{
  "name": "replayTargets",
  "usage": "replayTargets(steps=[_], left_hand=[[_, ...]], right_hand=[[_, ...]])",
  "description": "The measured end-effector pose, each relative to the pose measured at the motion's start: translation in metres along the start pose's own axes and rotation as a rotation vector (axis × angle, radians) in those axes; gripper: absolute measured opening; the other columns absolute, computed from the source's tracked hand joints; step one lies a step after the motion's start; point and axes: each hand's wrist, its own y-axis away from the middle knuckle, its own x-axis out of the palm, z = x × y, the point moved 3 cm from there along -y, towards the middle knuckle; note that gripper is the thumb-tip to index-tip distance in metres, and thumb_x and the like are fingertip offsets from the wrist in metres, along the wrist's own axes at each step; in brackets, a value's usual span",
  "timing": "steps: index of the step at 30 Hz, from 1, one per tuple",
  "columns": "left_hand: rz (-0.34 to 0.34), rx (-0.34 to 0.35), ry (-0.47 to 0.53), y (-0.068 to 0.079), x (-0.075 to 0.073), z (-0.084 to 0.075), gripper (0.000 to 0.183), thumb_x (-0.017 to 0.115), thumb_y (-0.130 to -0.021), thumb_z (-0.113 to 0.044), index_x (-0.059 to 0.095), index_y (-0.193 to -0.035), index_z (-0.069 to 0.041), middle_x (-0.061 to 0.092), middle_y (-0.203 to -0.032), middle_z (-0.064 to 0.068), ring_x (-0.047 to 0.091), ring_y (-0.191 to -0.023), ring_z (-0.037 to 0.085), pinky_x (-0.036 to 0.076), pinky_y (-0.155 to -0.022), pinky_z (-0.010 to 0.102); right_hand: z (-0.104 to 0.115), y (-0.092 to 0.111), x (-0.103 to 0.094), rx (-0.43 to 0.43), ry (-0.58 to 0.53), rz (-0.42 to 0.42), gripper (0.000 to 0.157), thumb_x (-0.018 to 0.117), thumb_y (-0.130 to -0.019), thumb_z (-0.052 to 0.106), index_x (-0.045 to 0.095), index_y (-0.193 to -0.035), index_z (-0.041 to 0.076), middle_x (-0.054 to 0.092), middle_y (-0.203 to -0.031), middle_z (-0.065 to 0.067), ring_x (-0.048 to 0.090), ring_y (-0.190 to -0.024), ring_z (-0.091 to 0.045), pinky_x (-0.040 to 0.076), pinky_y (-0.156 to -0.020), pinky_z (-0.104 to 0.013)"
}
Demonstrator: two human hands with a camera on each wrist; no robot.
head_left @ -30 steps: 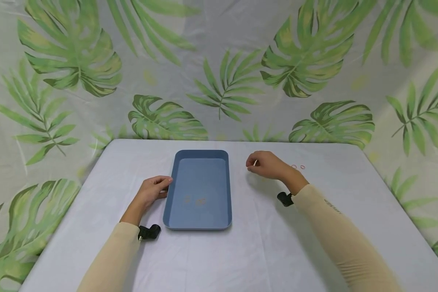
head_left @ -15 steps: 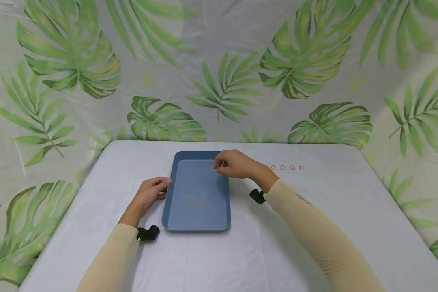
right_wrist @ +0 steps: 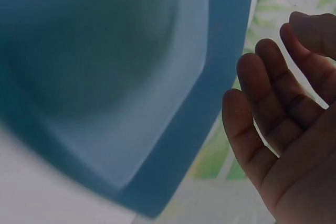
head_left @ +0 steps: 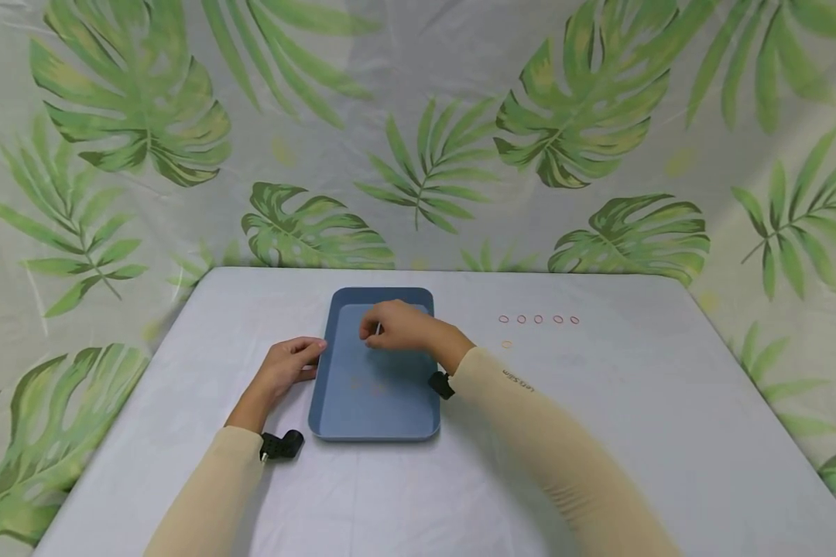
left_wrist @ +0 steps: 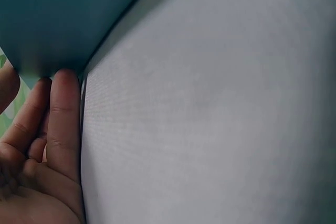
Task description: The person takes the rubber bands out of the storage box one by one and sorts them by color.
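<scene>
A blue rectangular tray (head_left: pixel 407 430) lies on the white table. My left hand (head_left: pixel 289 367) holds its left side, thumb at the rim; in the left wrist view straight fingers (left_wrist: pixel 65 114) touch the outer wall. Over the tray's middle hovers my right hand (head_left: pixel 400 325), loosely curled, with nothing visible between its fingers (right_wrist: pixel 254 85). Small, faint orange-tan rings (head_left: pixel 379 388) sit on the tray floor below it. To the tray's right, several thin red rings (head_left: pixel 538 319) form a row, with one orange ring (head_left: pixel 506 344) in front of its left end.
White cloth covers the table (head_left: pixel 599 418). A leaf-patterned curtain (head_left: pixel 432 155) hangs behind its far edge. Each wrist wears a small black camera, seen on the left (head_left: pixel 283 445) and the right (head_left: pixel 441 384).
My right hand has moved left from the table beside the tray to above the tray, uncovering more red rings and the orange ring. My left hand stays at the tray's side.
</scene>
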Motion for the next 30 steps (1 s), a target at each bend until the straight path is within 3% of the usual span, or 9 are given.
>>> replayTargets(steps=[8,14,30], left_hand=[[0.011,0.003,0.011,0.000,-0.001,0.003,0.048,0.061,-0.100,-0.030,0.058,-0.134,0.003,0.062,-0.130,0.017,0.060,-0.097,0.004,0.057,-0.080,0.018],[0.011,0.006,0.000,0.000,-0.001,0.001,0.048,0.060,-0.100,-0.031,0.058,-0.134,0.004,0.061,-0.131,0.019,0.061,-0.099,0.005,0.057,-0.082,0.018],[0.021,0.007,0.006,-0.003,-0.002,0.001,0.048,0.060,-0.100,-0.029,0.057,-0.134,0.004,0.064,-0.126,0.016,0.061,-0.095,0.002,0.057,-0.082,0.018]], right_hand=[[0.013,-0.019,0.027,-0.052,0.026,0.041,0.017,0.062,-0.094,0.008,0.074,-0.105,0.004,0.074,-0.106,-0.008,0.067,-0.100,-0.020,0.055,-0.089,-0.030],[0.012,-0.024,0.044,-0.040,0.035,0.066,0.013,0.065,-0.093,0.007,0.074,-0.101,0.007,0.074,-0.103,-0.007,0.067,-0.097,-0.018,0.054,-0.089,-0.029],[0.009,-0.024,0.056,0.056,0.087,0.091,0.013,0.070,-0.090,0.009,0.077,-0.100,0.011,0.076,-0.100,-0.003,0.065,-0.091,-0.012,0.055,-0.087,-0.027]])
